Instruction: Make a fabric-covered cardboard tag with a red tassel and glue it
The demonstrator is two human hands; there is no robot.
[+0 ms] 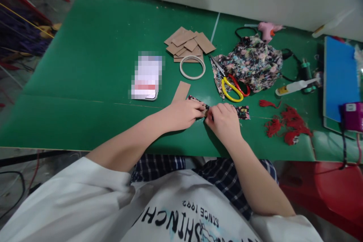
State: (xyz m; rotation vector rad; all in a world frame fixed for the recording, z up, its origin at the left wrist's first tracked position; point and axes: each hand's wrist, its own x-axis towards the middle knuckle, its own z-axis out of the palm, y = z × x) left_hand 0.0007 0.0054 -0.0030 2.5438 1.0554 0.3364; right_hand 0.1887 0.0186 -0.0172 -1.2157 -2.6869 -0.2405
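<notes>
A dark floral fabric strip (pixel 243 112) lies near the front of the green table, running from side to side under both my hands. My left hand (pixel 183 115) holds its left part, fingers bent down onto the cloth. Close beside it, my right hand (pixel 224 120) pinches the strip near its middle and covers much of it. Between the fingertips a small tan bit shows, apparently cardboard. Just behind my left hand rests a brown cardboard piece (pixel 181 92). Scissors (pixel 233 90) with one yellow and one red handle lie beyond my right hand, partly on crumpled floral fabric (pixel 253 64).
A stack of cardboard pieces (pixel 187 41) and a tape roll (pixel 192 67) lie farther back. A phone (pixel 147 75) is on the left. Red yarn tassels (pixel 293 119), a glue bottle (pixel 292 87), a pink glue gun (pixel 267 31) and a blue board (pixel 342 79) occupy the right.
</notes>
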